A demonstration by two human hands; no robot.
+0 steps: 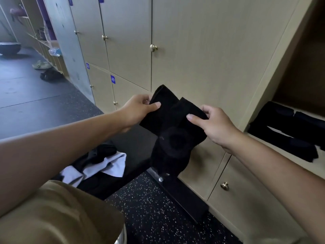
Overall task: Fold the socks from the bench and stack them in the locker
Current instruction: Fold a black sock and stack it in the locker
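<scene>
Meanwhile both hands, left (pixel 136 110) and right (pixel 213 125), pinch black socks (pixel 173 131) beside the open locker (pixel 299 85) holding folded socks (pixel 288 131).

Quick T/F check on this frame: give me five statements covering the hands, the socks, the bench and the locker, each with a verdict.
1. Both hands hold the black socks in the air. True: the left hand pinches the left cuff and the right hand the right one.
2. The open locker compartment on the right holds nothing. False: black socks in the locker already lie on its shelf.
3. Clothing remains on the bench. True: a dark and white clothing pile lies there.
4. The held socks rest flat on the bench. False: they hang from the hands in front of the locker doors.
5. The door marked 49 stands open. False: it is closed.
</scene>
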